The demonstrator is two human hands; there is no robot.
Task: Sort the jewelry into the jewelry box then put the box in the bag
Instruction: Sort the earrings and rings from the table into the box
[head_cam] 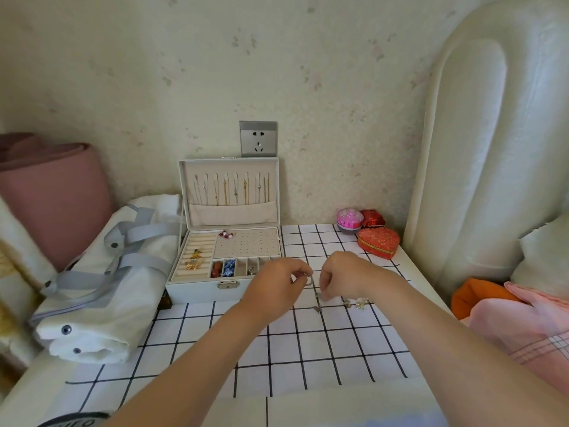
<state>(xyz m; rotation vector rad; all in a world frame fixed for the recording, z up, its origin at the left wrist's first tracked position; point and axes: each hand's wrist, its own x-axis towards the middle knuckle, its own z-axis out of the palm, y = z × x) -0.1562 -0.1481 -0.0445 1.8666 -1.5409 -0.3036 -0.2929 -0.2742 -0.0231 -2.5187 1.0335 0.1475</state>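
Observation:
The white jewelry box [197,288] stands open on the table, necklaces hanging in its raised lid [229,189]. Gold pieces sit in its ring rolls, small items in its front compartments. Just right of the box, my left hand [277,280] pinches a silver ring-like piece [308,279]. My right hand [345,274] pinches a small silver piece [320,295] close beside it, above the checked cloth. Loose earrings [357,302] lie on the cloth right of my hands, and a small pendant [317,309] below them. The white bag [101,303] with grey straps lies left of the box.
A red heart-shaped box [378,242], a pink round box [349,219] and a small red box [372,217] sit at the table's back right. A wall socket [258,138] is behind the lid. A padded headboard [492,149] rises on the right, pink fabric [523,328] below it.

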